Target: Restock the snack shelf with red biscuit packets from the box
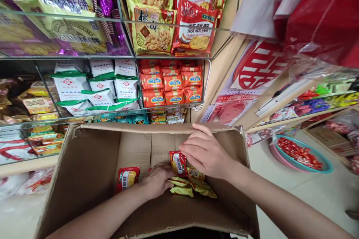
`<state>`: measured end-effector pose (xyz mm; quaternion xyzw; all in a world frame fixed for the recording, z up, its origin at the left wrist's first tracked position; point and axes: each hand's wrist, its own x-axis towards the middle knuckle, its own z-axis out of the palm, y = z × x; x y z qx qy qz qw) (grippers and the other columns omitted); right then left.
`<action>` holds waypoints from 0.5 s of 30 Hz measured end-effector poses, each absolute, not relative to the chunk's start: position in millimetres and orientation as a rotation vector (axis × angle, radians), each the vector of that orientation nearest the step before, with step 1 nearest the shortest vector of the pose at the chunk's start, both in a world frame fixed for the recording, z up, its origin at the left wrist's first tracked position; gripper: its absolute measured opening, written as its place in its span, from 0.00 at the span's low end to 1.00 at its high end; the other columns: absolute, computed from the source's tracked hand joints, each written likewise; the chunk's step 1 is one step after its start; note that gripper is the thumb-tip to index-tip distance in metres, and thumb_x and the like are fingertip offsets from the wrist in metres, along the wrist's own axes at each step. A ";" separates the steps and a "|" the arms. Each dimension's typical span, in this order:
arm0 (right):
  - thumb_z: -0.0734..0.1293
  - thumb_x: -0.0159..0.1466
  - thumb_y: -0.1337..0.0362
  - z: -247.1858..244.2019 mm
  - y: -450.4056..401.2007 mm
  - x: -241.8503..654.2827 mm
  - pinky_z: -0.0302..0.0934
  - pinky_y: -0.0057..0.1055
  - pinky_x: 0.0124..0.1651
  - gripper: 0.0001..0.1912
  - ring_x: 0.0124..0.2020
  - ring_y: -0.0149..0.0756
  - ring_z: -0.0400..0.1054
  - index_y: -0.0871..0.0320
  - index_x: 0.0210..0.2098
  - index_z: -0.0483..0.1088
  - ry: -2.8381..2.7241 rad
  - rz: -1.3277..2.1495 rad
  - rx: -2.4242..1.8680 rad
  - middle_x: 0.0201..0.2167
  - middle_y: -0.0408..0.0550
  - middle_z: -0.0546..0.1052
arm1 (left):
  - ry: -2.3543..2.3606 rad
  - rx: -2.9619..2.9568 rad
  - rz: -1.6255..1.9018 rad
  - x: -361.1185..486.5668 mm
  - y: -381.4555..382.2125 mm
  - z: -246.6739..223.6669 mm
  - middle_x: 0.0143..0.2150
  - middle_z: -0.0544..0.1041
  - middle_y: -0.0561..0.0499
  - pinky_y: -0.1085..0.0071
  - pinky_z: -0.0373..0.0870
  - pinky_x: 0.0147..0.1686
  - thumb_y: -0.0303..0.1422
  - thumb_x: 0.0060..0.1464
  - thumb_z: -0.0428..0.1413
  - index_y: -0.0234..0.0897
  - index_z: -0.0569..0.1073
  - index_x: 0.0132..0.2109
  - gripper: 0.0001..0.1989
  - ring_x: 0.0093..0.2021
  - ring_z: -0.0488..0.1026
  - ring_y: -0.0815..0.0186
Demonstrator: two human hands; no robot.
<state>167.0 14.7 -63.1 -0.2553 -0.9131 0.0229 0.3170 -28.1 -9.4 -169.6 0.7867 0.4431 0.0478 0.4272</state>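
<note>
A deep cardboard box stands in front of me, its top open. Inside, my left hand has its fingers curled down among small snack packets; what they grip is hidden. My right hand is bent over the right side, fingers close together, with fingertips at the upper corner of a red walnut shortbread packet. Its thumb is out of sight. Yellow packets lie in a small heap just right of my left hand. Another red packet sits farther left, partly behind my left forearm.
Behind the box rise glass-fronted shelves with yellow and red shortbread packets, white-and-green packets and red-orange packets. Red plastic-wrapped goods hang at upper right. On the floor at right stands a blue basin of red-wrapped sweets.
</note>
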 end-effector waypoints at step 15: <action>0.61 0.58 0.62 -33.9 -6.5 145.4 0.57 0.25 0.24 0.07 0.21 0.28 0.61 0.56 0.24 0.64 -1.813 0.549 -1.134 0.18 0.41 0.68 | 0.849 1.230 0.898 -21.3 -17.0 -52.6 0.40 0.74 0.53 0.69 0.67 0.40 0.35 0.48 0.55 0.41 0.66 0.44 0.14 0.40 0.70 0.63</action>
